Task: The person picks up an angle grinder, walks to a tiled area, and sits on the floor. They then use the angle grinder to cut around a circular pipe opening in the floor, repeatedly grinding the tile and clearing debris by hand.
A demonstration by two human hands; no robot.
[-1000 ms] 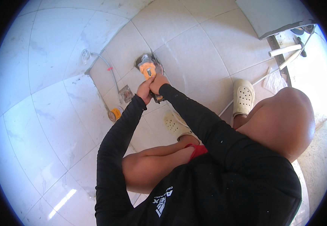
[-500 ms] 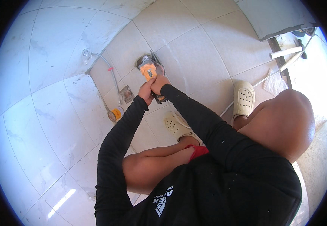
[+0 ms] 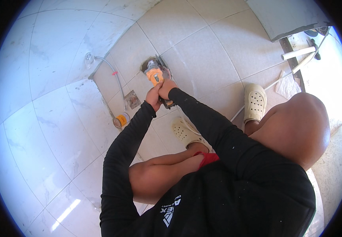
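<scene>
Both my hands are wrapped round an orange and black angle grinder [image 3: 154, 75], out in front of me near the floor. My left hand [image 3: 153, 97] grips the rear of its body, and my right hand [image 3: 167, 89] closes over it just alongside, the two touching. The grinder's head and disc reach a rough dark hole [image 3: 146, 64] cut in the beige floor tile [image 3: 196, 59]. Whether the disc touches the tile edge I cannot tell. My fingers hide much of the grinder's rear half.
A flexible hose [image 3: 114, 70] runs from the white tiled wall [image 3: 52, 83] to a square floor drain [image 3: 132, 99]. Beside that lies a yellow-labelled can [image 3: 121, 120]. White pipes [image 3: 298, 53] and a plastic bag [image 3: 287, 86] lie right. A cable [image 3: 238, 113] passes by my shoe [image 3: 254, 102].
The grinder has shifted very slightly at the hole, its head a touch lower in the picture. Both hands keep their grip.
</scene>
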